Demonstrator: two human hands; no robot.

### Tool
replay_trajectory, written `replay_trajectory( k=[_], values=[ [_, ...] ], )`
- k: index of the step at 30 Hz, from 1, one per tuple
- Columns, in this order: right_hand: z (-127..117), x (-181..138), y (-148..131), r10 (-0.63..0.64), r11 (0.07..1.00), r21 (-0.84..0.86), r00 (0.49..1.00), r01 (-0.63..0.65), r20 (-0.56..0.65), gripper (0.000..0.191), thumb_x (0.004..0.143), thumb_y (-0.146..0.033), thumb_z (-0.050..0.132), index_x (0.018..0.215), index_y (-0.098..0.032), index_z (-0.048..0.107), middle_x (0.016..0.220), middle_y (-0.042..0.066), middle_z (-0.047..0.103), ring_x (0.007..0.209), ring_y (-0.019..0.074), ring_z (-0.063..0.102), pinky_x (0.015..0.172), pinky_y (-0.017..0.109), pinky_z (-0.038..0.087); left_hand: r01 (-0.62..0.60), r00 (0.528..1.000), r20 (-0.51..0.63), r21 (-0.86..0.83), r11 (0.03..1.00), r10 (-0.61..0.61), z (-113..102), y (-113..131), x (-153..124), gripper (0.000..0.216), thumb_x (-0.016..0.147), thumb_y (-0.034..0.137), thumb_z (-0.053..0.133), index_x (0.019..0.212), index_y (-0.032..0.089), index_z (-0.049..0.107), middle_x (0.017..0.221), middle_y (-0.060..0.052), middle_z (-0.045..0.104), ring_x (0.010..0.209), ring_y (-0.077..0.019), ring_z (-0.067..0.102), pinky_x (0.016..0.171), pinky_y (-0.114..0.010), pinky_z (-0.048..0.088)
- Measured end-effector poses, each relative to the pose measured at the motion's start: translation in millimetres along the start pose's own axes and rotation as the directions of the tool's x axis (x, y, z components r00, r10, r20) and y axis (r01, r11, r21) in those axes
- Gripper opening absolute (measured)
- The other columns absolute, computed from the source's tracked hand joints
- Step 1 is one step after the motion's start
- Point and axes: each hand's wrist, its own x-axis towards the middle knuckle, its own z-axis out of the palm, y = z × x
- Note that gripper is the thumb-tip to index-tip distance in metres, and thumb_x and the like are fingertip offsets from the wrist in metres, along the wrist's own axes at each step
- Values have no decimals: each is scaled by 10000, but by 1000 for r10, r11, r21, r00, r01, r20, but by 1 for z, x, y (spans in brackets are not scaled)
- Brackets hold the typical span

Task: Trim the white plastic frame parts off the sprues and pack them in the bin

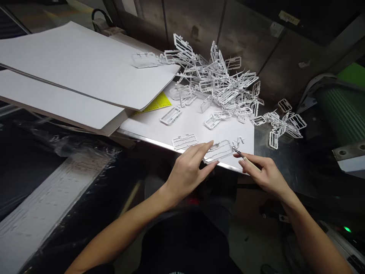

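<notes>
Between the thumb and fingers of my left hand (189, 163) is a thin white plastic frame (221, 150), held near the front edge of the white work surface. My right hand (264, 169) grips small nippers with a pale handle (251, 163). Their metal jaws touch or nearly touch the right end of the frame. Just beyond the jaws lies a curly white scrap of sprue (239, 141). Another white plastic frame (184, 141) rests flat beside my left fingers.
A tangled heap of white plastic frames (219, 83) covers the back, with a smaller cluster (285, 123) to its right. Large white sheets (94, 68) overhang the left side, above a yellow ruler-like piece (156, 102). Green ribbed machinery (339, 108) stands at far right.
</notes>
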Motion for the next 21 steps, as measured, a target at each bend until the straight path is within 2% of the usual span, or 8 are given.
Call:
replay_trajectory(
  k=[3, 6, 9, 12, 14, 17, 19, 21],
  values=[
    [4, 1, 5, -23, 1000, -9, 1000, 23, -6, 446, 1023, -521, 618, 1246, -190, 817, 845, 41, 793, 779, 236, 724, 760, 317, 543, 14, 1000, 17, -19, 1000, -14, 4, -1, -2, 499, 960, 275, 749, 1417, 164, 582, 1236, -98, 759, 1136, -219, 740, 1009, -353, 625],
    [3, -1, 18, -105, 991, -88, 994, 104, 0, 433, 1034, -509, 624, 1287, -197, 787, 1026, 65, 808, 904, 257, 746, 797, 325, 547, 62, 997, 39, -10, 998, -62, -5, -9, -3, 500, 960, 289, 749, 1416, 158, 594, 1248, -92, 761, 1111, -207, 743, 1012, -332, 613],
    [-4, -7, 43, -236, 926, -296, 971, 234, 29, 395, 1043, -498, 634, 1335, -252, 732, 1186, 79, 762, 1050, 275, 715, 893, 371, 523, 206, 978, 1, 88, 975, -207, -35, -27, -4, 484, 946, 340, 762, 1374, 151, 638, 1261, -87, 759, 1038, -202, 746, 989, -323, 600],
    [-9, -14, 78, -333, 789, -532, 942, 307, 49, 360, 1070, -527, 575, 1334, -319, 704, 1124, 71, 732, 1043, 298, 676, 917, 453, 473, 391, 920, -88, 199, 899, -381, -70, -47, -8, 483, 921, 415, 774, 1331, 178, 677, 1217, -65, 757, 880, -181, 716, 896, -319, 595],
    [-13, -14, 97, -378, 717, -615, 924, 328, 53, 377, 1076, -570, 539, 1324, -336, 698, 1151, 77, 720, 1103, 333, 657, 994, 537, 435, 428, 903, -70, 228, 875, -424, -83, -57, -11, 482, 915, 444, 768, 1316, 190, 686, 1220, -58, 742, 873, -178, 697, 895, -318, 586],
    [-25, -5, 104, -406, 690, -655, 914, 307, 0, 533, 1045, -680, 518, 1408, -313, 652, 1361, 136, 653, 1299, 423, 579, 1103, 667, 359, 378, 917, 45, 219, 900, -396, -77, -70, -14, 475, 940, 486, 714, 1297, 174, 691, 1256, -77, 728, 1051, -224, 704, 1020, -349, 558],
    [-36, 7, 94, -377, 748, -629, 915, 209, -144, 587, 1024, -674, 560, 1450, -276, 623, 1434, 169, 616, 1343, 436, 556, 1107, 641, 399, 327, 930, 103, 212, 921, -354, -64, -80, -13, 495, 964, 515, 663, 1305, 158, 685, 1263, -100, 730, 1159, -261, 686, 1092, -386, 527],
    [-43, 21, 77, -265, 831, -553, 919, 63, -293, 499, 1039, -528, 596, 1445, -239, 613, 1358, 175, 669, 1256, 390, 629, 1059, 549, 482, 284, 937, 147, 211, 935, -317, -50, -89, -12, 540, 976, 547, 616, 1333, 145, 672, 1279, -126, 728, 1224, -296, 663, 1119, -424, 510]
  ],
)
